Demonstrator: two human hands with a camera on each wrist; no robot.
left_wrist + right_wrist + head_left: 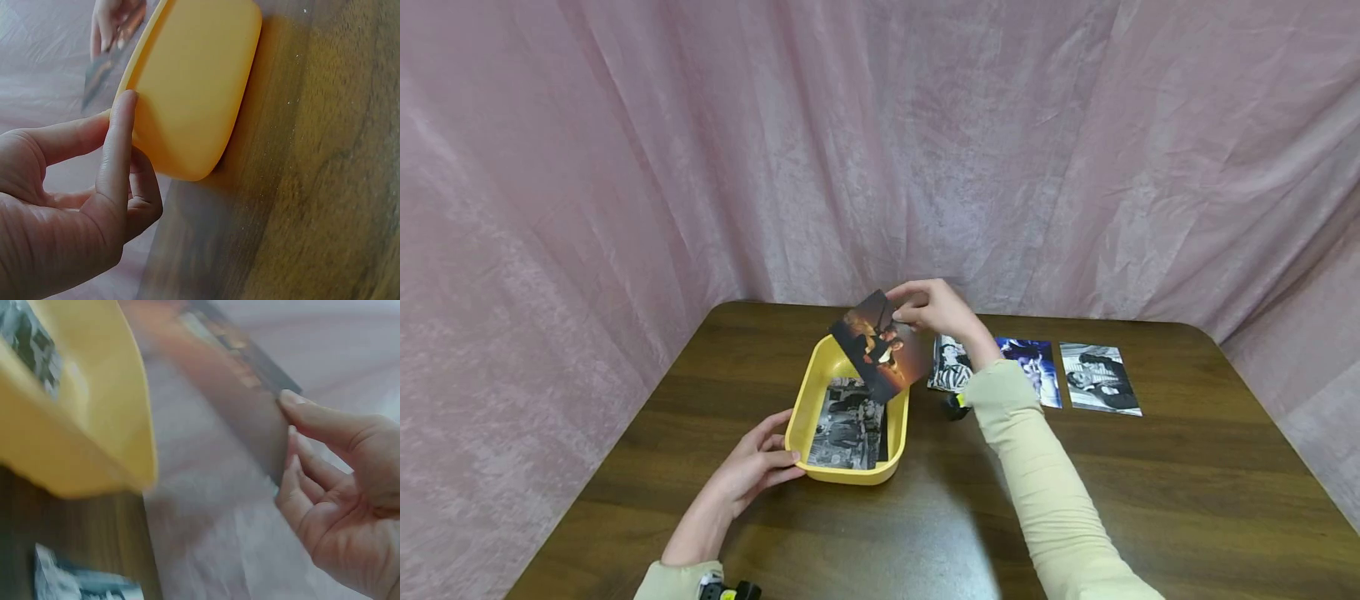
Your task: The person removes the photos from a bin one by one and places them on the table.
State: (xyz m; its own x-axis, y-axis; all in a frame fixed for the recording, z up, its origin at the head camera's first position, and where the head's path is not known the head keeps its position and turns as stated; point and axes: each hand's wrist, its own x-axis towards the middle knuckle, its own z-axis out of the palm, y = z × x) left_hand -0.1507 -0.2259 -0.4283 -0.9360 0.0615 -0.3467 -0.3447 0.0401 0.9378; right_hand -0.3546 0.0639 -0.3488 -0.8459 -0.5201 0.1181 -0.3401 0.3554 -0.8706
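Note:
A dark, orange-toned photo print (880, 350) is pinched at its upper edge between the thumb and fingers of my right hand (936, 310). It hangs tilted above the far end of a yellow plastic bin (848, 476). Inside the bin lies a black-and-white photo (847, 425), partly covered from view by the raised print. My left hand (752, 462) grips the bin's near left corner, thumb and fingers on the rim; the left wrist view shows this hold on the yellow wall (194, 94) closely. In the right wrist view the pinched print (231, 381) is blurred.
Right of the bin, three photos lie in a row on the brown wooden table (700, 400): a black-and-white one (952, 367) partly behind my right wrist, a blue one (1036, 367) and another black-and-white one (1099, 379). A pink curtain (880, 150) hangs behind the table.

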